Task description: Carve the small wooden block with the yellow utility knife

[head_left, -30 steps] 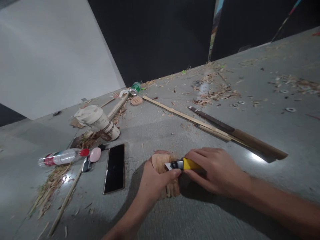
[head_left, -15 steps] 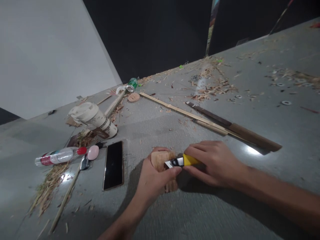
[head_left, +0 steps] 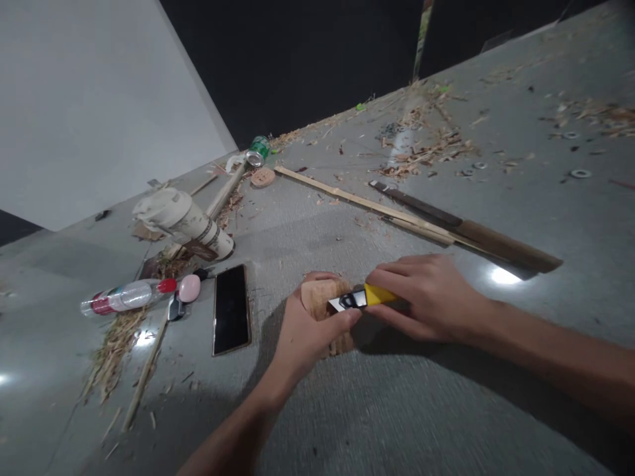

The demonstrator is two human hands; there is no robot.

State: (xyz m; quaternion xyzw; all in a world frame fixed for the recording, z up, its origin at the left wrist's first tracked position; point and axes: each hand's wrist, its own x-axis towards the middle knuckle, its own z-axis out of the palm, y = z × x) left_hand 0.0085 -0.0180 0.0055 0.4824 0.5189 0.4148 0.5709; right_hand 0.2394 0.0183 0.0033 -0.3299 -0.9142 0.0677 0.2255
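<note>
My left hand is closed around a pale piece of wood, with its fingers hidden behind the far side. In my right hand is a utility knife with a yellow and black handle. The knife's bare blade points left and lies against the wood's right side. My left thumb rests along the wood, close under the front of the knife. The lower part of the wood is partly covered by that thumb.
To the left lie a phone, a plastic bottle, a pink oval item and a tipped white tumbler. Beyond my hands are long wooden strips, a dark blade-like tool, a green can, wood shavings and washers.
The whole scene sits slightly higher in view as the camera tilts. Both hands keep their grips, and the knife blade stays at nearly the same place on the wood.
</note>
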